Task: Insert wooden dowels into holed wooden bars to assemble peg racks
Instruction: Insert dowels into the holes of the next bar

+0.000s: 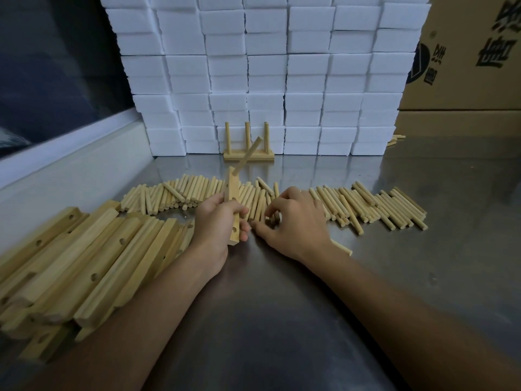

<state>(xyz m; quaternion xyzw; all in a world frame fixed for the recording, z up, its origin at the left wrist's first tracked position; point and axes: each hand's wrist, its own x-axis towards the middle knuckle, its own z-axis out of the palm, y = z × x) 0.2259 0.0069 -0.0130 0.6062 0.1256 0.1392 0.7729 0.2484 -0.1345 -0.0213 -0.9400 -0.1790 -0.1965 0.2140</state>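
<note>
Wood is everywhere on this steel counter (pixel 282 292), and the landmark worth steering by is the holed bar (pixel 233 210) the person holds upright at the middle of it. The left hand (pixel 218 221) grips that bar round its lower half, fingers wrapped about it, with the bottom end close to the counter, presumably so the holes face the other hand and the bar stays steady. One dowel (pixel 248 155) already sits in the top hole, slanting up and away to the right (it looks seated, though I cannot tell how deep). Two lower holes show empty, so by my reckoning this rack is about a third done.

Just right of the bar, the right hand (pixel 293 221) is down among the loose dowels (pixel 366 204), fingers curled and pinching at one or two of them; whether it has one fully in hold I cannot tell. The dowels lie fanned in a band behind and to the right of the bar, within easy reach of that hand. Left of the bar lies a heap of spare bars (pixel 84 255), handy for the left hand.

Behind the bar, against the stacked white foam blocks (pixel 267 80), stands a finished rack (pixel 248 145) with three upright pegs. Far right of the bar sit cardboard boxes (pixel 465 66).
</note>
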